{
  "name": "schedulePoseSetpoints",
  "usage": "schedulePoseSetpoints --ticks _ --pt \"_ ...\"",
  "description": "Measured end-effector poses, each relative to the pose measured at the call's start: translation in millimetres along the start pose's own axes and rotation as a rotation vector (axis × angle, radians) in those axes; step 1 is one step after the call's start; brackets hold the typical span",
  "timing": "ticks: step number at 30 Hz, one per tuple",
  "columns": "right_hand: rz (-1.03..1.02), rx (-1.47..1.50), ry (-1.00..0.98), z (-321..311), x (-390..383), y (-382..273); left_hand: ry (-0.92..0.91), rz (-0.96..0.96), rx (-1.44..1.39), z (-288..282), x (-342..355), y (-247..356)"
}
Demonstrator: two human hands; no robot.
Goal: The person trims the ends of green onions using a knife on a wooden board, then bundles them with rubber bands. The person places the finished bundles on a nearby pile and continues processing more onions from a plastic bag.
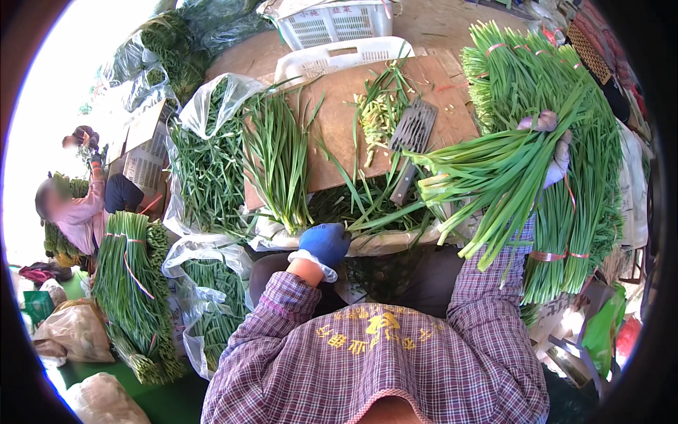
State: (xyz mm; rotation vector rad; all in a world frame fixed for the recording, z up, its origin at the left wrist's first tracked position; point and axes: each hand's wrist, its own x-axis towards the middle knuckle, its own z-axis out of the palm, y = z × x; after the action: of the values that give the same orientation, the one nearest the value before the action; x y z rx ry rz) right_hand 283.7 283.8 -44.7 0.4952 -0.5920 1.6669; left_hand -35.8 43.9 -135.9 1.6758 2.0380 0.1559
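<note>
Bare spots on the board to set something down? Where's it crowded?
Wooden board: a narrow patch between the loose garlic chives and chopped stems; another at its far right, between cleaver and stacked bundles. Crowded: near right corner, where the bunch in the right hand overhangs.

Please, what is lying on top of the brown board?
On the board: a cleaver, pale cut stem pieces and long green leaves. The surface beneath them is covered, not visible.

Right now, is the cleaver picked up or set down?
Set down: the cleaver lies partly on the board, untouched by the left hand or right hand.
</note>
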Motion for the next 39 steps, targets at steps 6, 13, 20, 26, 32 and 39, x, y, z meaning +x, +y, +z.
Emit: schedulePoseSetpoints --ticks 6,13,20,26,32,39 --pt "-0.037 -0.001 -0.022 -1.0 2.6 11.2 0.095 0.081 0.172 -23.1 1.0 23.0" --pt "0.037 0.035 -0.056 -11.8 2.1 31.5 -0.032 0.476 -1.204 -33.3 25.1 84.5" --pt "0.082 -0.041 0.104 -9.6 0.9 58.7 0.377 1.033 -0.216 1.9 56.9 79.6" --pt "0.012 -0.142 0.087 -3.8 3.3 50.2 0.042 0.521 -1.017 -20.4 29.1 92.1" --pt "-0.032 -0.141 0.039 -8.7 4.2 38.6 -0.242 0.081 0.364 -3.9 30.9 11.9" --pt "-0.041 -0.156 0.197 -9.1 4.4 41.5 -0.573 0.234 -1.051 -55.4 1.5 57.2"
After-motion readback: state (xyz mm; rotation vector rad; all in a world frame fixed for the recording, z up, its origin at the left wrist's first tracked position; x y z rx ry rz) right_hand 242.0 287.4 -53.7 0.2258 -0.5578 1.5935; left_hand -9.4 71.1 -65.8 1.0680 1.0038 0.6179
